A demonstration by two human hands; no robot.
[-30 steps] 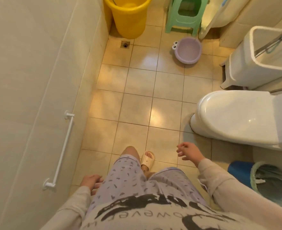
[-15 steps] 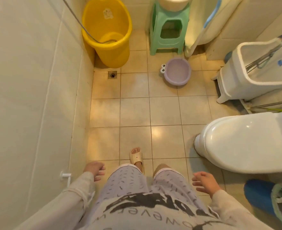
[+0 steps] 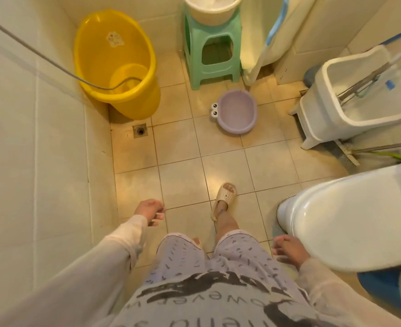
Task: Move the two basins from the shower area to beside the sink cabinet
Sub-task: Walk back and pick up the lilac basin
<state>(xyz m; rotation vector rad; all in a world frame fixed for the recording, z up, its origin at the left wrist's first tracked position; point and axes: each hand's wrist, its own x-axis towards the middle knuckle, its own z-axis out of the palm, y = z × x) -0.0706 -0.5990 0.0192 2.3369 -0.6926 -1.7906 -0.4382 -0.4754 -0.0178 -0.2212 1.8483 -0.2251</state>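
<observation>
Since both basins look like thin moulded plastic, I judge them light, fairly stiff and a little slick if wet, best taken by the rolled rim with a thumb over the edge. One, the purple basin [image 3: 237, 111], sits on the floor [image 3: 183, 147] just in front of the green stool [image 3: 212, 50], its cartoon-eye tab facing left; that tab or the rim opposite would give a sure hold. On top of the stool rests the cream basin [image 3: 212, 8], partly cut off by the frame, so whether it holds water cannot be told; if it does, it will be heavier and apt to slosh. Both basins are well apart from the person. At the near edge, the left hand [image 3: 150, 212] hangs with fingers loosely spread, holding nothing, and the right hand [image 3: 289, 252], beside the toilet [image 3: 350, 220], is likewise open and empty.
</observation>
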